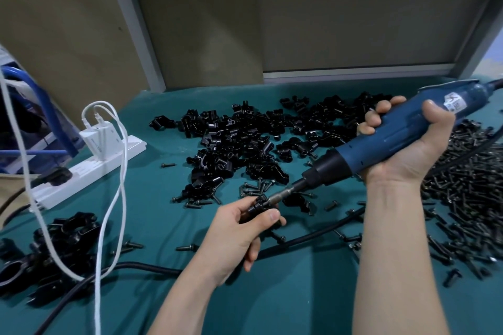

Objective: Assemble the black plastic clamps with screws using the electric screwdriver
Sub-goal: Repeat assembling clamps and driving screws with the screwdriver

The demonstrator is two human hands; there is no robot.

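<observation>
Screwdriver (386, 141) gripped in my right hand (408, 149) slants down-left, tip meeting the clamp (261, 208) pinched by my left hand (239, 231).

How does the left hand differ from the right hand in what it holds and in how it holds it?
The left hand only pinches a small black clamp; the right hand wraps its whole fist round the blue electric screwdriver. The left hand is lower and nearer the camera; the right hand is higher, to the right. Both serve one job: the bit meets the clamp.
</observation>
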